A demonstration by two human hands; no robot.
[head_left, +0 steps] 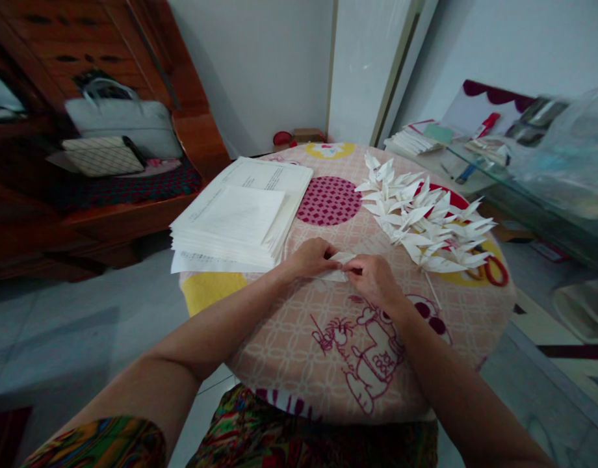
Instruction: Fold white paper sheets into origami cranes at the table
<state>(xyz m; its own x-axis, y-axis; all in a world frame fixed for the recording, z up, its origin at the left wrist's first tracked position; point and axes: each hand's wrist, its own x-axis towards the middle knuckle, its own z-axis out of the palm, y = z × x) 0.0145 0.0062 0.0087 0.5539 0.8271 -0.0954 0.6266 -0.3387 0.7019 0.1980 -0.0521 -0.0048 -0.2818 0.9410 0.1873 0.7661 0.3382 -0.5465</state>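
Observation:
Both my hands meet at the middle of a small table [289,364] covered with a pink patterned cloth. My left hand [311,257] and my right hand [374,281] have their fingers closed on one small folded piece of white paper [338,266] that lies on the cloth between them. A pile of several finished white folded paper shapes [426,224] lies just beyond my right hand. A thick stack of white paper sheets [240,218] sits beyond my left hand at the table's left side.
Red-handled scissors [491,270] lie at the table's right edge. A wooden bench [133,214] with bags stands at the left. A glass-topped table [537,188] with papers, pens and a plastic bag stands at the right. Grey tiled floor surrounds the table.

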